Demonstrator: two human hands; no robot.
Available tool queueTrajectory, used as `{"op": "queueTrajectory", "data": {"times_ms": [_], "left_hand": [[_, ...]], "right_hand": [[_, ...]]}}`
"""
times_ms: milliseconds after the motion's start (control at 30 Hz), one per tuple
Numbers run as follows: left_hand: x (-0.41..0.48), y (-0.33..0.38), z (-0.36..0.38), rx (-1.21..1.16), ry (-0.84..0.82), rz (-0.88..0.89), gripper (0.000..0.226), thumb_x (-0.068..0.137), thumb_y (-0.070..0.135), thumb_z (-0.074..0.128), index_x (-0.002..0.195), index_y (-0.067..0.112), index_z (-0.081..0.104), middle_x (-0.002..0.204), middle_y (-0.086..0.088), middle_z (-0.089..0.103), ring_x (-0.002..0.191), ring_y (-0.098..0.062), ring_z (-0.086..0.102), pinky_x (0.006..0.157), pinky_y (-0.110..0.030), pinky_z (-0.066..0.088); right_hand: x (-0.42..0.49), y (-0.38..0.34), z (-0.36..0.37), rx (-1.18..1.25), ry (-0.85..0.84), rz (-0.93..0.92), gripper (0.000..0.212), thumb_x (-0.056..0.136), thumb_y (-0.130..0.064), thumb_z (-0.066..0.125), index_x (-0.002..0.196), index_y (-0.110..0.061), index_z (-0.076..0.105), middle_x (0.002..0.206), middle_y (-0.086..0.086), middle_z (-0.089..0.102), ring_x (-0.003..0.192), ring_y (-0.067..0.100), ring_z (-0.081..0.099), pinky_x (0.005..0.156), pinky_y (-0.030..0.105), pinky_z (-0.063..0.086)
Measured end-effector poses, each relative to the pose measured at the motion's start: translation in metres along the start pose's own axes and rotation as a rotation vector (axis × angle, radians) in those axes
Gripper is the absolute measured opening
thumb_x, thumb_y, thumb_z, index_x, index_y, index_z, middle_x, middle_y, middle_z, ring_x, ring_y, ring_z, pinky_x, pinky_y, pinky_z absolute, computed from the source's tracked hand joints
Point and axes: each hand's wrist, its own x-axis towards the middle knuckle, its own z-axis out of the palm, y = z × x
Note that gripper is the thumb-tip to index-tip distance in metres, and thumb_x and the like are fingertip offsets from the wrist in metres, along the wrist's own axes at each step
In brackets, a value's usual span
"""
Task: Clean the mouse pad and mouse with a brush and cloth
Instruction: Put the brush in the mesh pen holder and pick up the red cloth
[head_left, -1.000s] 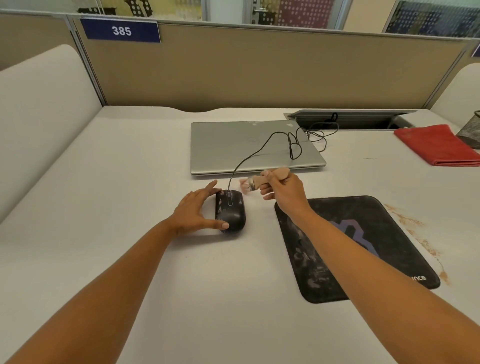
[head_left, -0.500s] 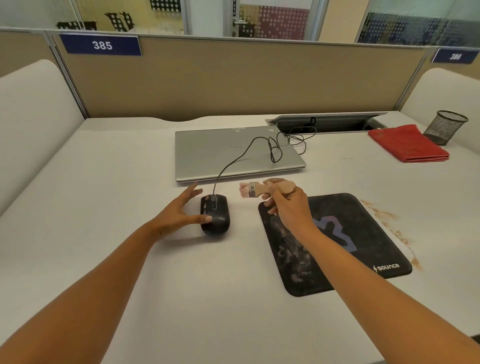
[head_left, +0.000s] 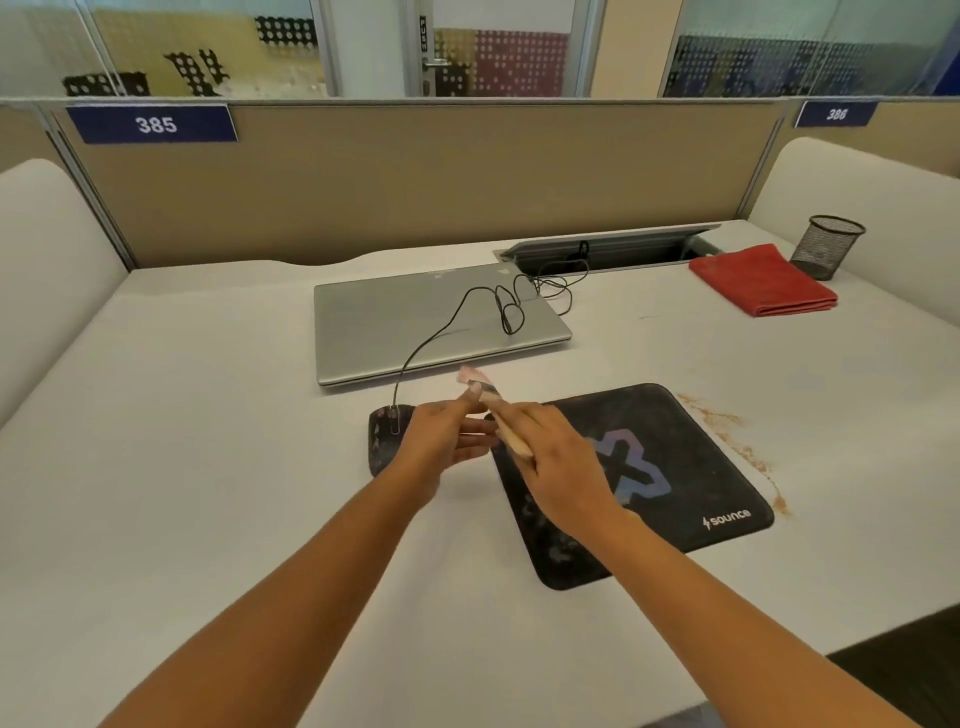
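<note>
— Leaving the mouse (head_left: 383, 441), the left hand (head_left: 441, 441) has crossed over to the brush (head_left: 509, 436)?

— Yes. A second ago it lay on the mouse. Now it meets the right hand (head_left: 553, 460) at the centre of the frame, over the upper left corner of the mouse pad (head_left: 675, 457). The mouse sits free on the desk (head_left: 208, 467), half hidden behind that hand.

— And the fingers?

— The right fingers are wrapped round the wooden handle. The left ones are stretched fairly straight, with one tip up by the metal ferrule. Whether it pinches, I cannot tell.

— Meaning what for the job?

— I'd guess a regrip or a handover of the brush. Nothing is being swept just now, and mouse and pad both show pale smears.

— Count it, big to small.

— One desk. One shut silver laptop (head_left: 431, 322) at upper centre. One black mouse pad. One folded red cloth (head_left: 763, 283) at upper right, with no hand on it. One mesh pen cup (head_left: 828, 247) just beside the cloth. One wired mouse. One brush, bristles pointing to the upper left. Two hands.
</note>
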Motion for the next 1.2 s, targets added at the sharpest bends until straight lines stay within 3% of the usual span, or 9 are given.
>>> {"op": "queueTrajectory", "data": {"times_ms": [167, 267, 367, 467, 533, 700, 933, 1067, 1200], "left_hand": [[0.010, -0.002, 0.019, -0.084, 0.010, -0.083, 0.027, 0.093, 0.015, 0.051, 0.115, 0.000, 0.058, 0.096, -0.013, 0.066, 0.082, -0.020, 0.066, 0.069, -0.026, 0.054], [0.017, -0.003, 0.034, -0.049, 0.000, -0.111, 0.024, 0.095, 0.015, 0.048, 0.111, 0.001, 0.059, 0.087, -0.010, 0.069, 0.075, -0.018, 0.067, 0.068, -0.026, 0.053], [0.026, 0.002, 0.058, 0.010, -0.095, -0.098, 0.020, 0.094, 0.017, 0.050, 0.107, 0.005, 0.060, 0.081, -0.008, 0.071, 0.070, -0.017, 0.068, 0.067, -0.025, 0.054], [0.035, 0.009, 0.091, 0.053, -0.184, -0.074, 0.019, 0.091, 0.019, 0.055, 0.102, 0.007, 0.064, 0.077, -0.007, 0.072, 0.066, -0.017, 0.068, 0.064, -0.026, 0.056], [0.039, 0.013, 0.111, 0.059, -0.232, -0.067, 0.017, 0.091, 0.019, 0.056, 0.099, 0.007, 0.065, 0.073, -0.006, 0.072, 0.062, -0.016, 0.068, 0.059, -0.024, 0.056], [0.067, 0.030, 0.177, 0.163, -0.254, -0.054, 0.016, 0.092, 0.023, 0.054, 0.098, 0.012, 0.064, 0.082, -0.007, 0.072, 0.068, -0.018, 0.066, 0.063, -0.026, 0.054], [0.136, 0.043, 0.259, 0.366, -0.083, 0.079, 0.022, 0.093, 0.023, 0.052, 0.101, 0.006, 0.065, 0.099, -0.013, 0.068, 0.078, -0.020, 0.061, 0.067, -0.025, 0.049], [0.180, 0.035, 0.287, 0.509, 0.044, 0.155, 0.024, 0.093, 0.023, 0.052, 0.098, 0.003, 0.066, 0.100, -0.014, 0.069, 0.082, -0.021, 0.061, 0.076, -0.030, 0.049], [0.214, 0.023, 0.312, 0.794, 0.073, 0.280, 0.024, 0.092, 0.025, 0.054, 0.106, 0.009, 0.064, 0.113, -0.007, 0.065, 0.102, -0.022, 0.058, 0.085, -0.028, 0.042]], "right_hand": [[-0.010, 0.010, -0.004, -0.017, -0.173, 0.056, 0.047, 0.094, -0.010, 0.047, 0.139, -0.014, 0.039, 0.140, 0.008, 0.045, 0.128, 0.021, 0.040, 0.106, 0.027, 0.033], [-0.003, 0.026, -0.020, 0.133, -0.128, 0.297, 0.036, 0.095, -0.012, 0.045, 0.130, -0.014, 0.052, 0.132, 0.007, 0.053, 0.123, 0.019, 0.046, 0.109, 0.029, 0.033], [0.013, 0.050, -0.042, 0.444, 0.031, 0.602, 0.032, 0.093, -0.020, 0.051, 0.125, -0.015, 0.055, 0.117, 0.005, 0.061, 0.108, 0.017, 0.057, 0.096, 0.032, 0.048], [0.030, 0.079, -0.064, 0.660, 0.030, 0.812, 0.048, 0.090, -0.035, 0.056, 0.132, -0.017, 0.045, 0.110, 0.002, 0.056, 0.097, 0.018, 0.059, 0.069, 0.027, 0.055], [0.038, 0.095, -0.077, 0.734, 0.020, 0.854, 0.052, 0.087, -0.043, 0.058, 0.130, -0.016, 0.046, 0.112, 0.001, 0.056, 0.096, 0.017, 0.059, 0.058, 0.021, 0.047], [0.052, 0.155, -0.119, 0.739, 0.095, 0.798, 0.031, 0.086, -0.031, 0.062, 0.110, -0.011, 0.063, 0.104, 0.006, 0.065, 0.080, 0.014, 0.057, 0.057, 0.020, 0.040], [0.079, 0.280, -0.195, 0.683, 0.410, 0.861, 0.024, 0.087, -0.025, 0.063, 0.103, -0.008, 0.061, 0.090, 0.005, 0.063, 0.069, 0.012, 0.058, 0.054, 0.019, 0.047], [0.101, 0.361, -0.239, 0.647, 0.695, 0.924, 0.016, 0.087, -0.015, 0.063, 0.100, -0.008, 0.058, 0.099, 0.010, 0.062, 0.069, 0.017, 0.062, 0.051, 0.019, 0.055], [0.124, 0.430, -0.274, 0.469, 0.953, 0.940, 0.020, 0.088, -0.013, 0.056, 0.106, -0.005, 0.054, 0.107, 0.016, 0.064, 0.086, 0.027, 0.066, 0.074, 0.036, 0.057]]}}
